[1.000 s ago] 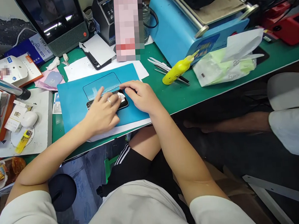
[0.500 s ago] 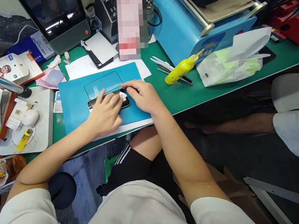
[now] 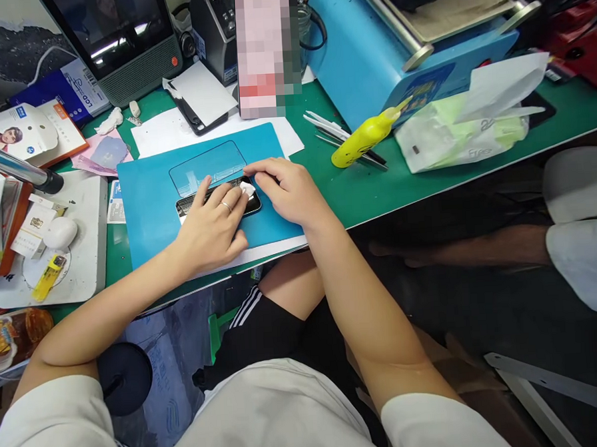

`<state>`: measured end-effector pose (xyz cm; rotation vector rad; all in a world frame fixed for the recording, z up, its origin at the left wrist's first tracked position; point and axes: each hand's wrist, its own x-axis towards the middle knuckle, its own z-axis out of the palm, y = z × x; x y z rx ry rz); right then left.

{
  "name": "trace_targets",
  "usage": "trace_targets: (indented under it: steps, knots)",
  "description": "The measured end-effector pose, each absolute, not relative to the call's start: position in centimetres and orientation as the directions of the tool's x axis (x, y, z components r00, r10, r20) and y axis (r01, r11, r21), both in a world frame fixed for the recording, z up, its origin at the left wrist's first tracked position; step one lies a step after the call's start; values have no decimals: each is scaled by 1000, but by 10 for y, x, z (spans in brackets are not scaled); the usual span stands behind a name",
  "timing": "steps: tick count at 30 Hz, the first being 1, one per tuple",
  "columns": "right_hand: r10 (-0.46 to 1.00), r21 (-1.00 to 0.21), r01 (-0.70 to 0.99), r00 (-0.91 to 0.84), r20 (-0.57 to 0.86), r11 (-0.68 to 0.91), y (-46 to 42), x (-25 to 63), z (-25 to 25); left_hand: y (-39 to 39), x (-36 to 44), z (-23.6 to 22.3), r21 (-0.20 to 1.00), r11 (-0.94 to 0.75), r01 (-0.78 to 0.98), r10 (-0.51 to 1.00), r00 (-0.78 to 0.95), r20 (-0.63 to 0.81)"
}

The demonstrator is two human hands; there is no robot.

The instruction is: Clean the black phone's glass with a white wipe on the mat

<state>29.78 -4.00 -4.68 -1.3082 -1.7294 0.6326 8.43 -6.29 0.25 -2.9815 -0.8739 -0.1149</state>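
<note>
A black phone [image 3: 253,204] lies on a blue mat [image 3: 151,234], partly covered by my left hand. A clear panel with a thin black outline [image 3: 205,160] lies along its far side. My left hand [image 3: 213,218], a ring on one finger, reaches over the phone and presses a small white wad of tissue [image 3: 247,187] against its right part with the fingertips; its thumb is apart. My right hand [image 3: 286,187] rests at the right, index finger stretched to the meeting corner of panel and phone, thumb apart below. Whether that fingertip touches the phone or the panel is unclear.
Behind the mat lie a phone frame under white paper [image 3: 202,95] and a propped, blurred-out screen [image 3: 259,52]. Rightward are a yellow bottle [image 3: 357,144], tweezers, a tissue pack [image 3: 464,131] and a blue machine [image 3: 364,53]. A white board [image 3: 93,261] holds a lighter. Another person's leg shows at right.
The view has shifted very slightly. My left hand's fingers and the tissue have barely moved on the phone; my right hand stays in the same place.
</note>
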Motion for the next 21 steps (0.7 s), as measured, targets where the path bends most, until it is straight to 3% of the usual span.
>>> trace_targets:
  steps: [4, 8, 12, 16, 21]
  knots:
    - [940, -797, 507, -95, 328, 329, -40, 298, -47, -61, 84, 2, 16, -863, 506, 506, 860, 70]
    - [942, -795, 514, -90, 324, 323, -40, 298, -47, -61, 85, 0, 29, -796, 605, 605, 791, 90]
    - [939, -795, 509, -91, 332, 330, -40, 298, -47, -59, 84, -2, 56, -824, 564, 566, 821, 73]
    - [939, -793, 513, -88, 332, 328, -40, 297, -46, -54, 82, -3, 16, -730, 683, 680, 723, 123]
    - [935, -792, 508, -88, 344, 339, -40, 297, -48, -57, 83, -1, 17, -794, 608, 607, 790, 87]
